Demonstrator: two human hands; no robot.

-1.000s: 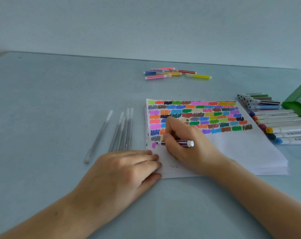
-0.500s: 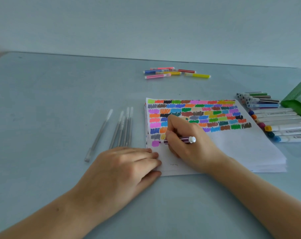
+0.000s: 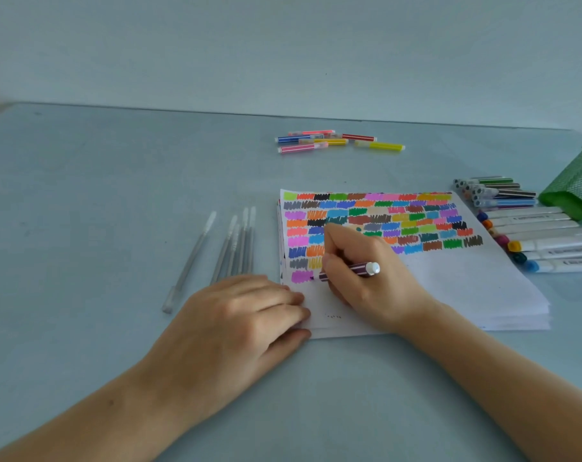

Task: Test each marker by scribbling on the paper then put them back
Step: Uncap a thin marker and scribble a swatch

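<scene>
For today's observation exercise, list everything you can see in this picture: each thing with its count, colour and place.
paper stack: one, white, scribble patches across the top sheet, centre right
purple marker: one, tip on the paper
clear pens: about five, left of the paper
small markers: about six, mixed colours, far centre
capped markers: many, right of the paper
green mesh container: one, right edge
table: grey-blue
left hand: rests on the paper's corner
right hand: grips the purple marker

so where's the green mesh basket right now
The green mesh basket sits at the table's far right edge in the head view, just behind the rows of markers.
</scene>
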